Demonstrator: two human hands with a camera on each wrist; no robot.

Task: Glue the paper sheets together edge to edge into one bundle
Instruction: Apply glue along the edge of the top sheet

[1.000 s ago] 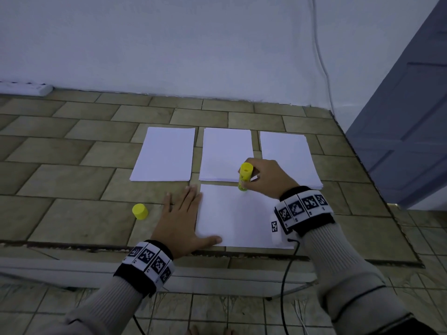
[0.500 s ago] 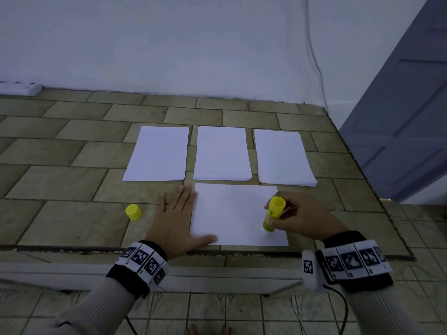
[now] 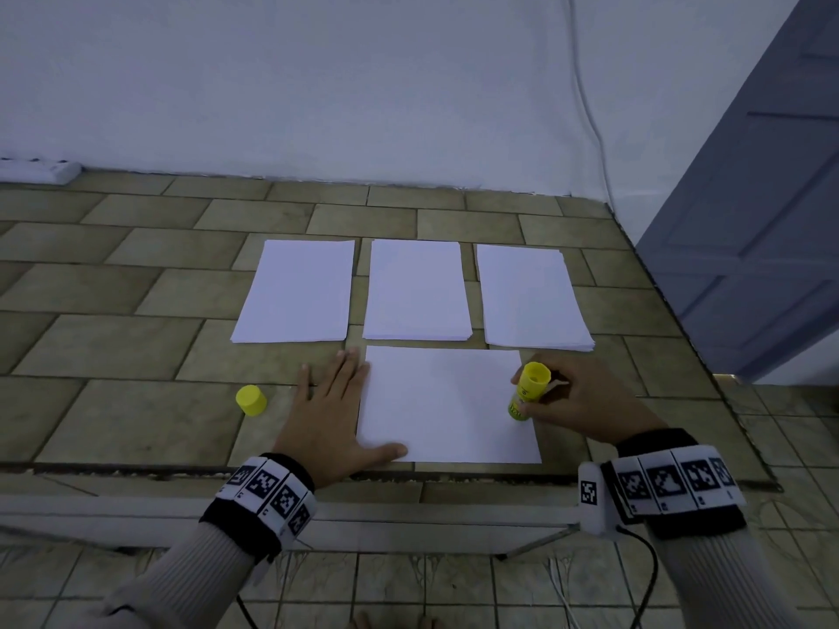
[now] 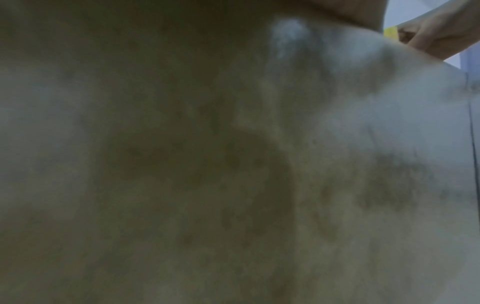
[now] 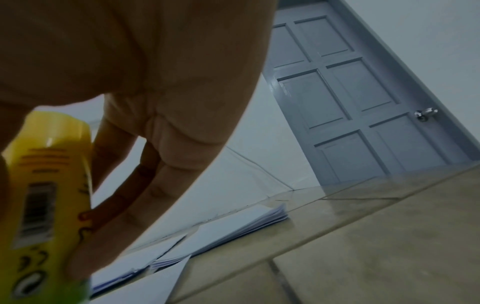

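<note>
Right hand [image 3: 585,397]: gripping the glue stick [image 3: 526,392] on the sheet [image 3: 445,406].
Left hand [image 3: 331,410]: lying flat, fingers straight, maybe touching its edge.
Risk: paper is sliding or wrinkling if pushed hard.

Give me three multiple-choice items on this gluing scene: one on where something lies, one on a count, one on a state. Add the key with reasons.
1. Where is the yellow cap?
A. on the glue stick
B. on the tiles left of the left hand
C. on the middle stack

2. How many paper stacks lie in the far row?
A. two
B. three
C. five

3. What does the left hand do?
A. presses flat at the single sheet's left edge
B. grips the cap
C. hangs in the air

Key: 1 B, the cap stands alone on the tiles. 2 B, left stack, middle stack, right stack. 3 A, straight fingers beside the single sheet, thumb on it; the right hand holds the glue stick.
</note>
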